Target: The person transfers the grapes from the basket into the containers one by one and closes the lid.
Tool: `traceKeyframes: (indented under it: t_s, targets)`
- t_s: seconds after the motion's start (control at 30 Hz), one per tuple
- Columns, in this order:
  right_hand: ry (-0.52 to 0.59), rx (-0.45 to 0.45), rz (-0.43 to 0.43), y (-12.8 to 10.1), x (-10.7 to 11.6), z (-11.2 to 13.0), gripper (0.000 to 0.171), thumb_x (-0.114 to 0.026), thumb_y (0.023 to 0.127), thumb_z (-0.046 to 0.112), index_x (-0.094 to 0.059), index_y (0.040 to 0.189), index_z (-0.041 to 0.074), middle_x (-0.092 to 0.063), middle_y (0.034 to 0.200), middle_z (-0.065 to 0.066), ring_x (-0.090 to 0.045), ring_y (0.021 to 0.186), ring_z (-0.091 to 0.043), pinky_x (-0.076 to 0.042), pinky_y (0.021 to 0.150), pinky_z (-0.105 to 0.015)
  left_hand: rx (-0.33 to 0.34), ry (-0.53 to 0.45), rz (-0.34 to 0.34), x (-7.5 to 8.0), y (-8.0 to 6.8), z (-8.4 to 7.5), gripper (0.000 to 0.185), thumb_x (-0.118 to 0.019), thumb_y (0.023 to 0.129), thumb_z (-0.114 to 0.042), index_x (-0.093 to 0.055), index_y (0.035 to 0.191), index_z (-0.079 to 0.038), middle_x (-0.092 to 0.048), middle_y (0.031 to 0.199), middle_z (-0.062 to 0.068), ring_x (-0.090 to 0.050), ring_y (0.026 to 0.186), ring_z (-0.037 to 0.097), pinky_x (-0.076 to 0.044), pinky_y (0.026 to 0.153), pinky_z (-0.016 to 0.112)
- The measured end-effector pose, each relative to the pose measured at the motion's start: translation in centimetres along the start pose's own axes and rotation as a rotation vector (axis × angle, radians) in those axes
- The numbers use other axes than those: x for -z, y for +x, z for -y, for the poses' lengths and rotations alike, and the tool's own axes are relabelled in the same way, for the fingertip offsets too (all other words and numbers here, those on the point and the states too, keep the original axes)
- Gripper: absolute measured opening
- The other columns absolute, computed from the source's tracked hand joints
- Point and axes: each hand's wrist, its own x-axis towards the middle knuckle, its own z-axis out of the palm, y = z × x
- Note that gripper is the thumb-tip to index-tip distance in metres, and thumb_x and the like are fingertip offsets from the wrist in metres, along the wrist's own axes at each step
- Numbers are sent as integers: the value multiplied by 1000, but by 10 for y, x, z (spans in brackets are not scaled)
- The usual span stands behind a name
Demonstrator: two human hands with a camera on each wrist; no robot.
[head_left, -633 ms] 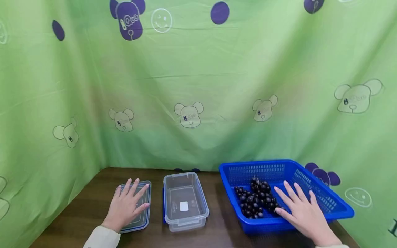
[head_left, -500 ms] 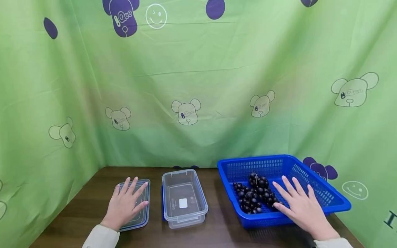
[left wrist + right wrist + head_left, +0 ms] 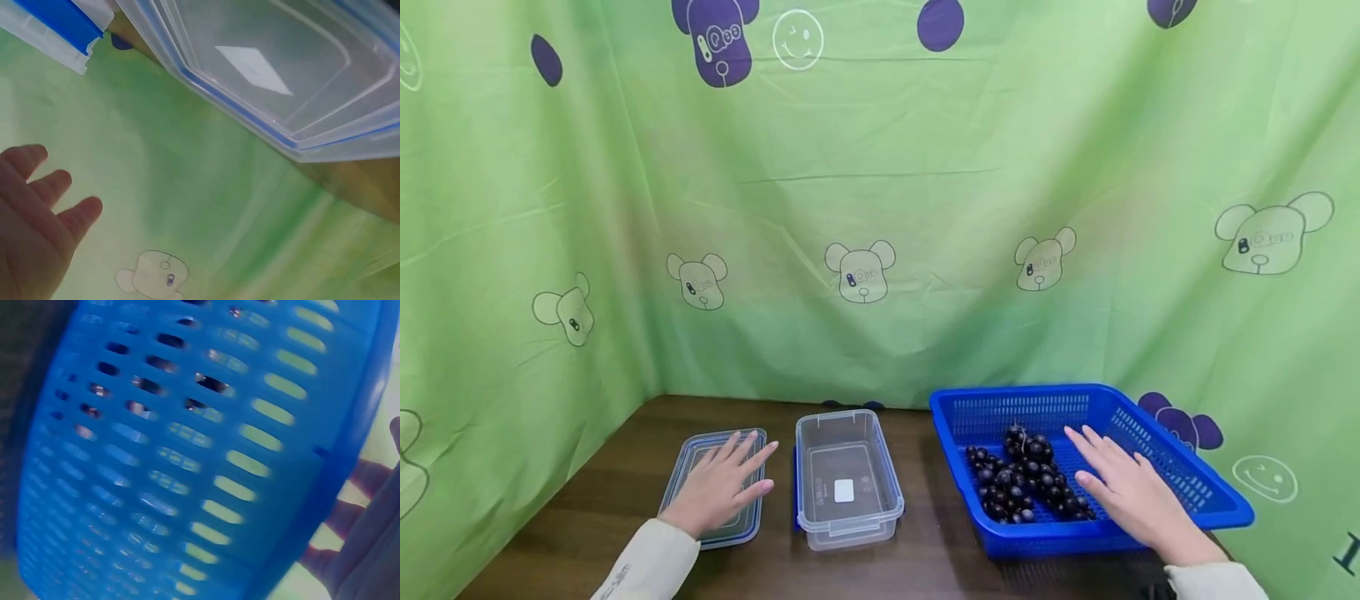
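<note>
A clear plastic lid [image 3: 683, 467] with a blue seal lies flat on the dark wooden table [image 3: 917, 558], and my left hand [image 3: 722, 483] rests over it with fingers spread. To its right stands an open clear container [image 3: 846, 479]. A blue slotted basket [image 3: 1000, 408] holds a bunch of dark grapes [image 3: 1018, 483]. My right hand [image 3: 1120, 483] reaches into the basket with straight fingers, just right of the grapes. The left wrist view shows the lid [image 3: 275, 69] from close by and my left fingers [image 3: 37, 206]. The basket wall [image 3: 187, 456] fills the right wrist view.
A green cloth backdrop [image 3: 880, 192] with bear prints hangs behind and on both sides of the table, close to the basket's far rim. Bare table shows in front of the container and basket.
My left hand has slid a little to the right on the lid. My right hand has moved slightly further into the basket. The head camera has shifted a little.
</note>
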Motion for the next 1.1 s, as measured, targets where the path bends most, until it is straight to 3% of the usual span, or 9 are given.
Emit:
traceKeyframes:
  t_s: [0.1, 0.27, 0.37, 0.53, 0.67, 0.8, 0.9, 0.97, 1.1]
  targets:
    - [138, -3, 62, 9, 10, -2, 53, -36, 105, 29, -27, 151, 5, -32, 144, -35, -32, 125, -58, -25, 90, -74, -6, -35, 65, 1, 7, -3, 59, -45, 97, -49, -45, 144, -13, -39, 146, 21, -30, 135, 45, -27, 104, 63]
    - [393, -68, 278, 25, 25, -7, 58, -13, 107, 32, -15, 148, -9, -20, 144, -42, -26, 124, -64, -27, 88, -76, -19, -51, 151, -1, 21, -5, 59, -43, 98, -49, -42, 146, -15, -38, 148, 20, -29, 136, 45, -26, 105, 63]
    - [455, -108, 371, 37, 31, -10, 65, -2, 105, 39, -9, 148, -10, -24, 141, -44, -33, 120, -63, -24, 87, -78, -21, -38, 188, -1, 29, -5, 58, -43, 98, -49, -42, 146, -15, -37, 148, 20, -29, 136, 44, -25, 105, 63]
    - [523, -124, 413, 55, 34, -9, 71, 4, 102, 44, -7, 148, -10, -34, 136, -44, -44, 114, -60, -22, 90, -78, -30, 0, 214, 1, 39, -3, 59, -44, 97, -51, -46, 144, -16, -38, 148, 19, -29, 136, 42, -25, 106, 61]
    - [546, -184, 493, 65, 32, -9, 74, 3, 101, 48, -4, 148, -9, -34, 136, -44, -44, 114, -60, -25, 91, -76, -47, 0, 220, -1, 43, -3, 60, -44, 96, -53, -47, 143, -16, -40, 147, 18, -29, 137, 41, -26, 106, 60]
    - [521, -286, 567, 73, 25, -11, 76, -6, 102, 51, -2, 148, -9, -35, 136, -43, -48, 111, -59, -38, 86, -65, -56, 0, 234, -7, 45, -3, 60, -44, 96, -53, -47, 143, -16, -40, 147, 17, -28, 137, 40, -26, 106, 60]
    - [550, -322, 561, 80, 20, -13, 75, -23, 104, 48, -7, 148, -9, -36, 137, -41, -52, 109, -55, -43, 86, -61, -62, 9, 235, -11, 45, -3, 59, -45, 96, -52, -48, 143, -16, -42, 147, 16, -29, 137, 40, -27, 106, 60]
    - [605, -328, 547, 84, 18, -15, 74, -34, 103, 44, -9, 148, -10, -36, 137, -40, -53, 109, -52, -38, 89, -68, -73, 21, 232, -13, 44, -3, 58, -45, 96, -52, -48, 142, -16, -43, 146, 15, -30, 137, 40, -28, 105, 60]
    - [695, -358, 513, 90, 16, -20, 73, -43, 102, 38, -11, 149, -8, -37, 138, -39, -57, 108, -45, -44, 88, -63, -102, 40, 228, -14, 43, -1, 59, -46, 95, -52, -49, 142, -17, -45, 145, 12, -31, 136, 40, -29, 104, 61]
